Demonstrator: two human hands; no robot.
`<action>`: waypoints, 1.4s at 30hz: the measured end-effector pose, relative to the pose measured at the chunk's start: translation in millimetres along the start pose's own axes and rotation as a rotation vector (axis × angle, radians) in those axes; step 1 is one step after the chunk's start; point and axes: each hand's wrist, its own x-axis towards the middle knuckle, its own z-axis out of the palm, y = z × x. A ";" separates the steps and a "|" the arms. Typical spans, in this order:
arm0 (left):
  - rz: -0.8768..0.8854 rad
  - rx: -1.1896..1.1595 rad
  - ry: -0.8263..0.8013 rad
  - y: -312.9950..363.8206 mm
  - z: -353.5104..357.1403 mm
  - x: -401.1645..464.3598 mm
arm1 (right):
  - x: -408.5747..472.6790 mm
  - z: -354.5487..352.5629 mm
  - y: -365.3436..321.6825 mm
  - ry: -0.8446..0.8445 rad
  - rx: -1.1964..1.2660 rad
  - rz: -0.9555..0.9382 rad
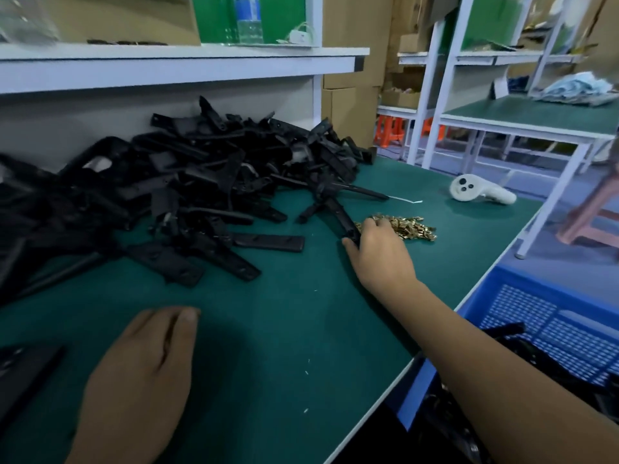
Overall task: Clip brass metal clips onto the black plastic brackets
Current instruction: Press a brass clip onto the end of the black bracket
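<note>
Now the right hand (378, 252) reaches onto the clips (407, 226), fingers curled, grip unclear, thumb touching a bracket (338, 212). Left hand (140, 373) lies flat, empty, on the mat (301, 329).

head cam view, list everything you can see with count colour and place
black plastic brackets: large heap, black, far left of the green table
brass clips: small pile, gold, right of the heap
white controller: one, far right of table
water bottle: one, clear with blue label, upper shelf
blue crate: one, off the table's right edge, black parts inside
orange stools: count unclear, background floor
left hand: flat on the table, near edge
right hand: reaching into the brass clips, beside a bracket
</note>
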 end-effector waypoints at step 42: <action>0.447 0.434 -0.126 12.4 4.0 -23.2 | 2.8 -10.7 37.4 -0.060 0.205 -0.098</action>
